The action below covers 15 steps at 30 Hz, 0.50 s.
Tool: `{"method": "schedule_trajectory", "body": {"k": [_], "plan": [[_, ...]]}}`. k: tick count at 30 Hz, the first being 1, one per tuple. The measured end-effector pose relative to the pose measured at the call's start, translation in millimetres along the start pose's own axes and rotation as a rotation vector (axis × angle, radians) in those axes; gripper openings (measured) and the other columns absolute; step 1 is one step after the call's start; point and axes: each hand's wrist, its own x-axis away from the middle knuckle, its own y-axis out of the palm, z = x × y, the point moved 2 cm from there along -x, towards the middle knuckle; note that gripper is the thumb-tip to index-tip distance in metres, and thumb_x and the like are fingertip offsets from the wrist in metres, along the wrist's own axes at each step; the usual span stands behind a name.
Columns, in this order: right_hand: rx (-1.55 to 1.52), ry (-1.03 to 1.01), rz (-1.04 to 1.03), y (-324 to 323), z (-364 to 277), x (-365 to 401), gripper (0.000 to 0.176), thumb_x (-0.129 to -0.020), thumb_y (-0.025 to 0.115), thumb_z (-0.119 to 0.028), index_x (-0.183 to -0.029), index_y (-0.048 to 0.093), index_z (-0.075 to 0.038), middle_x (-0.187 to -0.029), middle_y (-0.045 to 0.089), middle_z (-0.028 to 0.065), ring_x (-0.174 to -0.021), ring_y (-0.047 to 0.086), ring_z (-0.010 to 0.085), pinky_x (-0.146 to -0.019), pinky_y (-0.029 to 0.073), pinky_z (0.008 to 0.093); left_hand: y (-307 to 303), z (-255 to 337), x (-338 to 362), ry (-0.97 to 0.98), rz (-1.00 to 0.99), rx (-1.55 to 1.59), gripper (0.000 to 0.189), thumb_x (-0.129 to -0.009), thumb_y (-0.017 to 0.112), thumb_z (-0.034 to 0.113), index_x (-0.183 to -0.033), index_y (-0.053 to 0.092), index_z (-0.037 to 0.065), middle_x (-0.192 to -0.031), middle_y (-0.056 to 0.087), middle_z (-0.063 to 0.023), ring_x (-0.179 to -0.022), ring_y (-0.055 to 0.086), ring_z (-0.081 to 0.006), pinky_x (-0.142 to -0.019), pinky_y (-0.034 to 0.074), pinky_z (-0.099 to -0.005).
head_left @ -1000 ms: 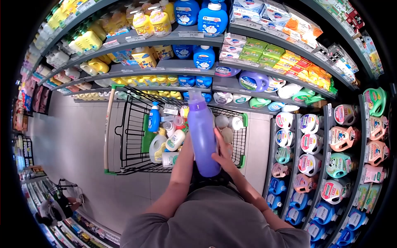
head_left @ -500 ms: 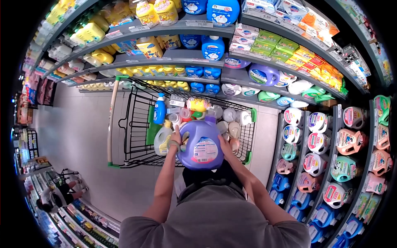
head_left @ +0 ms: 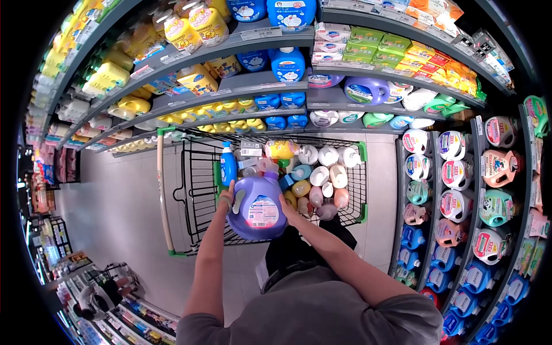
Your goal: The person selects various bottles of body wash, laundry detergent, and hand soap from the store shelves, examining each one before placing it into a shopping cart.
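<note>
A big purple laundry detergent jug (head_left: 246,208) with a pink and white label is held between my two hands, over the near left part of the shopping cart (head_left: 202,150). My left hand (head_left: 226,196) grips its handle side, and my right hand (head_left: 287,211) presses against the opposite side. Just beyond my left hand stands a blue bottle (head_left: 228,167) in the cart. Many bottles and tubs fill the cart's right half, among them a yellow bottle (head_left: 280,150) and white-capped bottles (head_left: 328,156). The jug hides part of the cart's near side.
Shelves of detergent and soap run along the far side, with another purple jug (head_left: 367,90) on one. More shelves with white jugs (head_left: 456,173) rise at the right. The cart's handlebar (head_left: 163,195) is at left. Another person (head_left: 99,300) is at lower left beside a cart.
The purple jug has shifted left in the cart with both hands, uncovering bottles at the right. The camera view has turned slightly, and the shelves and cart appear shifted.
</note>
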Motion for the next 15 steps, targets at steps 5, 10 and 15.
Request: {"method": "schedule_trajectory", "body": {"k": [5,10,15], "plan": [[-0.151,0.130,-0.015,5,87,-62,0.078,-0.081,0.029,-0.069,-0.138,0.022,-0.016,-0.134,0.036,0.0073,-0.121,0.035,0.0249,-0.094,0.034,0.0458,-4,72,-10,0.108,-0.293,-0.355,0.084,-0.074,0.036,0.073,-0.098,0.062,-0.003,-0.084,0.063,-0.0207,-0.084,0.061,-0.0320,-0.076,0.046,-0.0382],[-0.492,0.162,-0.208,26,90,-17,0.082,-0.078,0.030,-0.072,-0.139,0.003,-0.024,-0.130,0.039,0.0134,-0.113,0.044,0.0337,-0.092,0.033,0.0579,11,120,-11,0.453,-0.355,-0.776,0.076,-0.072,0.052,0.065,-0.113,0.055,0.000,-0.109,0.057,-0.0202,-0.106,0.053,-0.0308,-0.090,0.041,-0.0370],[0.347,-0.333,0.062,11,94,-54,0.066,-0.087,0.034,-0.055,-0.125,0.037,0.000,-0.118,0.050,0.0172,-0.093,0.060,0.0275,-0.073,0.051,0.0438,27,109,-41,0.442,-0.230,-0.703,0.072,-0.071,0.053,0.066,-0.110,0.057,0.006,-0.103,0.060,-0.0203,-0.102,0.055,-0.0314,-0.086,0.043,-0.0392]]}}
